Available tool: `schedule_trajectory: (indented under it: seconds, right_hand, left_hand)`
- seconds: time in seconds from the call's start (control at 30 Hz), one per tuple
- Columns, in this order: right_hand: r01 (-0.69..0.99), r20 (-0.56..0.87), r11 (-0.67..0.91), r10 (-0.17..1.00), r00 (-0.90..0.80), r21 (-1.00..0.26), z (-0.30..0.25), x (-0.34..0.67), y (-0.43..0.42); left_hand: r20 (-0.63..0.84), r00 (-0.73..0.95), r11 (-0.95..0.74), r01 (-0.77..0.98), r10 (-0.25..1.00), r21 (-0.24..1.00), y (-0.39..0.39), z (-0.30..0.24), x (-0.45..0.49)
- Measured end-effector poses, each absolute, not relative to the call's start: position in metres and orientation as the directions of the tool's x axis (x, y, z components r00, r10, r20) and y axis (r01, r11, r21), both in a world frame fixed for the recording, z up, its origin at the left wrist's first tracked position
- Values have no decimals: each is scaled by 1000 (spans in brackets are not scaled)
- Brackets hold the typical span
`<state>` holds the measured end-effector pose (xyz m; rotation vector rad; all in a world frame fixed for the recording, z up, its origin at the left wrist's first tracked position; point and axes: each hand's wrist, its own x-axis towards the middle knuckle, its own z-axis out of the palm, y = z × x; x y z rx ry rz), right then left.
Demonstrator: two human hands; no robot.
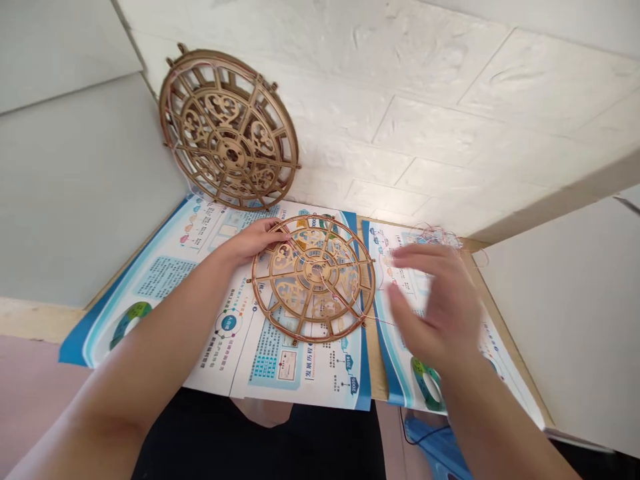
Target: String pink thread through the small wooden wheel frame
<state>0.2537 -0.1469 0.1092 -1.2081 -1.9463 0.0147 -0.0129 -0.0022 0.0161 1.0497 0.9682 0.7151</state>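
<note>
A round openwork wheel-shaped frame, gold-brown with spokes and scroll cut-outs, lies over printed sheets. My left hand grips its upper left rim, thumb on top and fingers partly hidden. Copper-coloured wire follows the rim and crosses the spokes. From the lower right rim a thin wire stretches toward my right hand. That hand is in the air to the right of the frame, blurred by motion, with thumb and fingers apart. Whether the wire touches it is hidden.
Several similar round frames lean stacked against the white wall at the back left. A tangle of thin wire lies at the back right. Printed sheets cover the board. Grey panels stand on both sides. Something blue is below the front edge.
</note>
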Motion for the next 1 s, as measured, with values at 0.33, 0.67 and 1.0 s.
schedule_trajectory:
  seconds: [0.33, 0.67, 1.0]
  right_hand:
    - [603, 565, 700, 694, -446, -383, 18, 177, -46]
    - [568, 613, 763, 616, -495, -308, 8, 176, -44]
    - [621, 670, 715, 636, -384, -322, 1, 179, -42]
  left_hand:
    - [-260, 448, 358, -150, 856, 922, 4, 10, -17]
    - [-343, 413, 443, -175, 844, 879, 2, 14, -15]
    - [-337, 402, 436, -184, 851, 881, 2, 14, -14]
